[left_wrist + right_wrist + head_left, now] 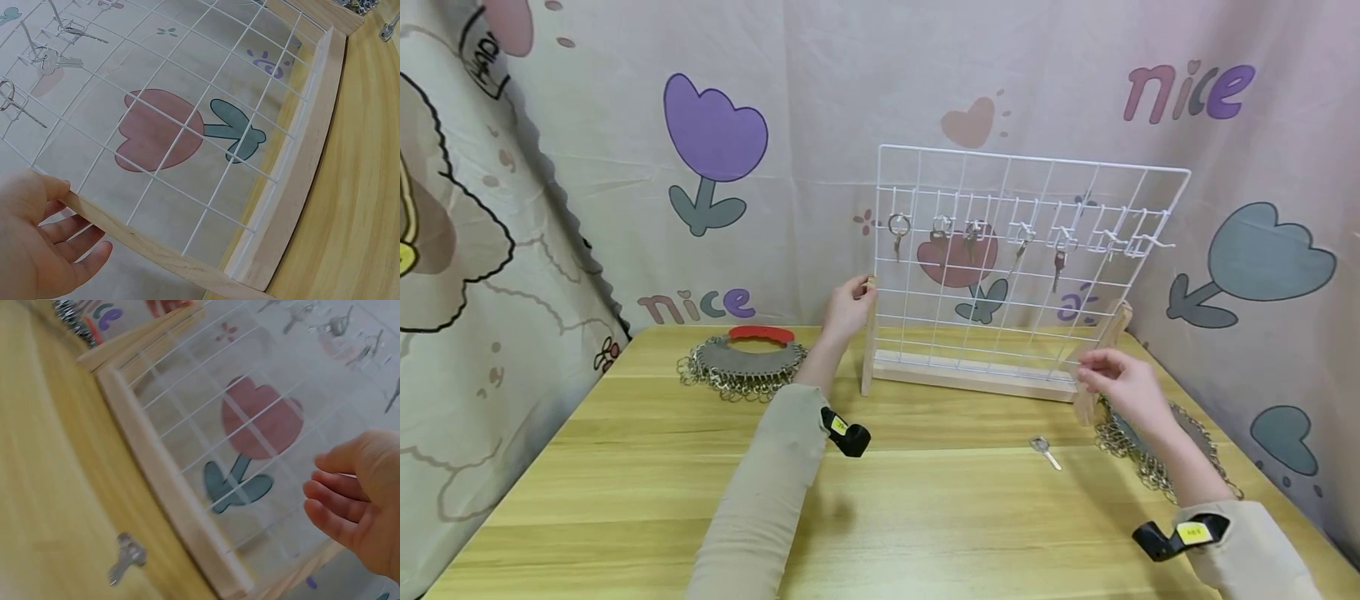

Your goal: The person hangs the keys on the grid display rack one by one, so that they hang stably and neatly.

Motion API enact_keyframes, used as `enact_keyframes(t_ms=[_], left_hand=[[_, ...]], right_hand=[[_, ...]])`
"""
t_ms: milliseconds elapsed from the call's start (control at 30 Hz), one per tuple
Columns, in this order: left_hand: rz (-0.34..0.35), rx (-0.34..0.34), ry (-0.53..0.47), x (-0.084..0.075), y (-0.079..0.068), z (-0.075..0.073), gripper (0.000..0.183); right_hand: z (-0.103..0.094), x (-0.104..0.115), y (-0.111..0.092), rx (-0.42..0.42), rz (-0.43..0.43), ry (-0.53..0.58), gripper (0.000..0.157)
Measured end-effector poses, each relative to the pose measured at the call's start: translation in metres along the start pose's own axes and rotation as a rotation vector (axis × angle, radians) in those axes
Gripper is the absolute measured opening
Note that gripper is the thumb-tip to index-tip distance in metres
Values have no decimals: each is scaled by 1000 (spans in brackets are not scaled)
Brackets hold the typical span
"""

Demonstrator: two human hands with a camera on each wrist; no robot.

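Observation:
A white wire grid [1030, 157] stands in a wooden base [970, 377] with wooden side posts. Several keys on rings hang from its hooks, among them a dark-headed key [1059, 267] toward the right. My left hand [848, 307] pinches the upper part of the left wooden post [144, 244], thumb in front and fingers behind. In front of the right post [1112, 327] hovers my right hand [1123, 385], its fingers loosely bent with nothing between them. One loose key [1043, 452] lies on the table ahead of the base.
A grey curved plate [741, 361] with a red handle and many metal rings along its edge lies at the left of the table. A similar ringed plate [1195, 429] sits at the right, partly behind my right forearm. A patterned curtain [820, 83] hangs behind.

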State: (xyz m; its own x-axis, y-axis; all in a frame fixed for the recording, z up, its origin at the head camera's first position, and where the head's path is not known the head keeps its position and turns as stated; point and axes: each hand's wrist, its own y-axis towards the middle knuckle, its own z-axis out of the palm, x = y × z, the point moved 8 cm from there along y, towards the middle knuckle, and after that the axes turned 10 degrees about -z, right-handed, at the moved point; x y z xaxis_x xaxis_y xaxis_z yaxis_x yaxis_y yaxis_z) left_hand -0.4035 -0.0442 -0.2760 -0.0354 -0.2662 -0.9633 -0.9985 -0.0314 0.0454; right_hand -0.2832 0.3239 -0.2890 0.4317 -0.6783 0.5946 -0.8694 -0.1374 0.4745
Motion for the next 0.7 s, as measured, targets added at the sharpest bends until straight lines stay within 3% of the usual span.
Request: enact_keyframes(t_ms=[300,700], left_hand=[[-5,2,13,3,2,0,44],[-1,1,14,1,2,1,45]], right_hand=[[39,-24,-23,206,24,85,27],[80,-44,-42,348,7,106,27]])
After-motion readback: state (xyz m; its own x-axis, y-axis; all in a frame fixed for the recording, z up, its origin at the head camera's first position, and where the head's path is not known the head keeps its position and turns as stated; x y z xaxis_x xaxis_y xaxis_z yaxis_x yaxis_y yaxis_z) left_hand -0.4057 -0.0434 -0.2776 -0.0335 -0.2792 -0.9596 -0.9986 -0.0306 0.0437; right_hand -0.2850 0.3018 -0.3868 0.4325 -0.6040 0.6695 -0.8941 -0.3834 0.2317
